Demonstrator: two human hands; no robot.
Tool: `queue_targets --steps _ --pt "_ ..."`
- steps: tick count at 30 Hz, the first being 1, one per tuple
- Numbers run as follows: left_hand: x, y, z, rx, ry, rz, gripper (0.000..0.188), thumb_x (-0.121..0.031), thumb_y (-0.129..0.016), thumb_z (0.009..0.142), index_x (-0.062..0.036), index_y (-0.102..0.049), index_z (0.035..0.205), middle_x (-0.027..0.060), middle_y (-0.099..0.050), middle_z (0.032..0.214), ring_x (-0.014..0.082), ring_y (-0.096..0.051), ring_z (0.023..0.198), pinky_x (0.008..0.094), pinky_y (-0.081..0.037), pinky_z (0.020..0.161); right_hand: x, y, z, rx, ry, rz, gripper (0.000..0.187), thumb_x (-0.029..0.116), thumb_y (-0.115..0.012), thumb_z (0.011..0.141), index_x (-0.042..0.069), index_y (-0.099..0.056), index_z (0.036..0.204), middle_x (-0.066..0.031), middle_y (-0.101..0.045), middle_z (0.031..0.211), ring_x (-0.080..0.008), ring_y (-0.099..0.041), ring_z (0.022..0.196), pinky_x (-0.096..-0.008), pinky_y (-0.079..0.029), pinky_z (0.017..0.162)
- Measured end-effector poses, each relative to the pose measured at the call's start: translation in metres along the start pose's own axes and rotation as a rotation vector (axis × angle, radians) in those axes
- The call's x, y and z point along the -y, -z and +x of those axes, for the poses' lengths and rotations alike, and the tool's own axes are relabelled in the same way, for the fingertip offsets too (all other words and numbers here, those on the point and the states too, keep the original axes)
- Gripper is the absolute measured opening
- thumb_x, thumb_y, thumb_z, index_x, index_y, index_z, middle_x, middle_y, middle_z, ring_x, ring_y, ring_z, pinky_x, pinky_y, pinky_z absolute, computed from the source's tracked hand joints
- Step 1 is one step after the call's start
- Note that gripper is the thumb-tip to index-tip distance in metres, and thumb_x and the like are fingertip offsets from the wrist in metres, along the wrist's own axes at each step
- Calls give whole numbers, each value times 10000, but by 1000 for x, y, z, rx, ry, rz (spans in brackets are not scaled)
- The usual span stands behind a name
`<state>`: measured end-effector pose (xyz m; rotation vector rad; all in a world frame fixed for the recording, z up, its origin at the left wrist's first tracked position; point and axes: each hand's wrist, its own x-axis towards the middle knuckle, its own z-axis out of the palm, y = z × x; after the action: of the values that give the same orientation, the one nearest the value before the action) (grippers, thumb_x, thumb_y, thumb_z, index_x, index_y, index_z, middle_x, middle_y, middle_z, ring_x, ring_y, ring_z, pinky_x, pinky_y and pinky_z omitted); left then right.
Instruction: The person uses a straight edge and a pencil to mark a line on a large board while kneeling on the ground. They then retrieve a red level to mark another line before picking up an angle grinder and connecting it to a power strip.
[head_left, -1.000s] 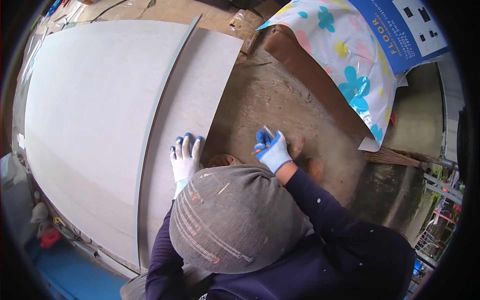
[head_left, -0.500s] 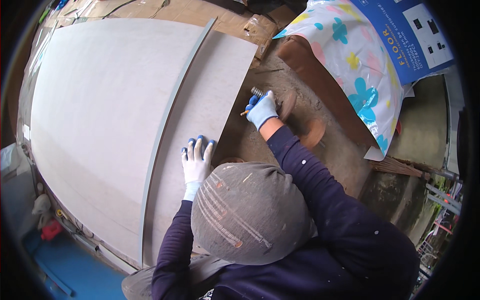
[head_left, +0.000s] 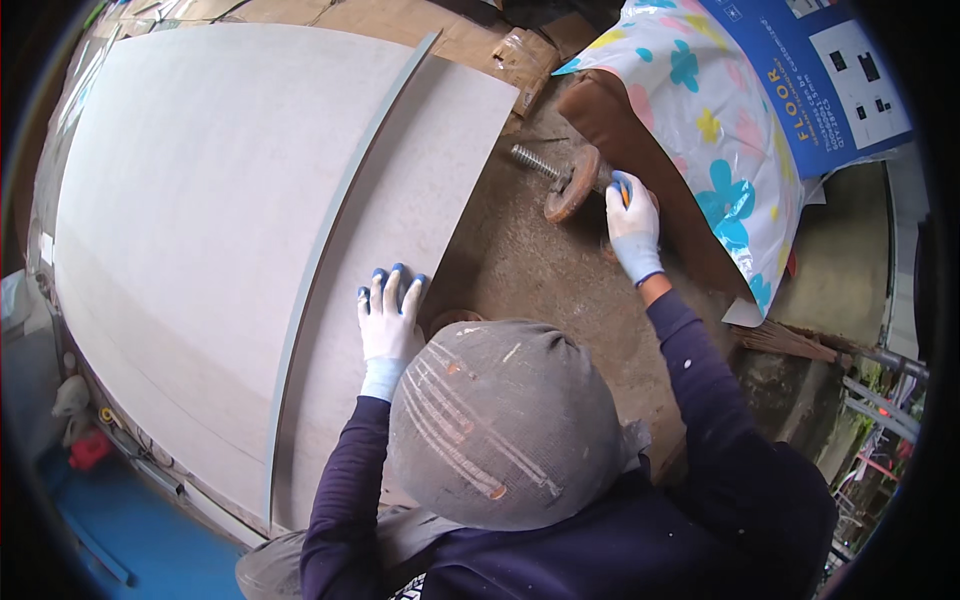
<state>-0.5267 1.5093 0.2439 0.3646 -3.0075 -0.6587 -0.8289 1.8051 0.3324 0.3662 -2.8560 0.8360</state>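
My left hand (head_left: 390,318), in a white glove with blue fingertips, lies flat with fingers spread on the pale board (head_left: 200,200). A long grey straight bar (head_left: 338,205) runs along that board, left of the hand. Right of the board, my right hand (head_left: 633,215), gloved alike, is closed round the bar of a dumbbell with a threaded end (head_left: 537,161) and a rusty round plate (head_left: 573,186). An orange pencil-like stick (head_left: 626,192) shows between the same fingers. Another rusty plate (head_left: 608,250) is partly hidden behind my right wrist.
My grey-trousered knee (head_left: 500,425) rises between my arms. To the right are a brown padded piece (head_left: 660,180), a flowered plastic sheet (head_left: 720,150) and a blue printed box (head_left: 830,90). A twig broom (head_left: 785,341) lies at the right; cardboard (head_left: 525,65) lies beyond the board.
My right hand has moved right, from the dumbbell's threaded end to the bar beyond its plate. The dumbbell has shifted and its threaded end is now uncovered. My left hand stays on the board.
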Motion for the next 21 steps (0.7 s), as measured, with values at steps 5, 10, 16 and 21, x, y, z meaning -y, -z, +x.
queue_targets --steps 5,10,16,21 --pt "0 7 -3 2 -7 -31 722 -51 -675 755 -232 -604 1450 161 -481 1570 442 -419 1473 671 -316 1193 13 -11 29 490 87 -651 466 285 -640 929 -1 -661 1296 -252 -732 1159 -443 -710 1051 -516 -568 913" --pt "0 12 -8 -39 6 -2 701 -47 -673 777 -223 -601 1452 166 -506 1545 435 -438 1463 670 -317 1193 31 -9 42 895 58 -811 457 354 -629 909 35 -732 1220 -254 -732 1180 -416 -709 1112 -494 -560 966" --pt "-2 17 -6 -47 -23 -15 629 -63 -681 803 -222 -633 1410 150 -527 1519 418 -463 1442 672 -338 1185 28 -6 49 854 143 -804 387 321 -631 921 72 -749 1193 -237 -745 1142 -411 -717 1076 -508 -563 949" --pt "-4 18 -8 -57 -30 -12 639 -50 -676 797 -224 -631 1410 146 -535 1501 409 -471 1434 670 -347 1181 24 -12 51 852 165 -804 358 313 -648 910 51 -777 1117 -244 -751 1092 -418 -724 1047 -509 -567 939"
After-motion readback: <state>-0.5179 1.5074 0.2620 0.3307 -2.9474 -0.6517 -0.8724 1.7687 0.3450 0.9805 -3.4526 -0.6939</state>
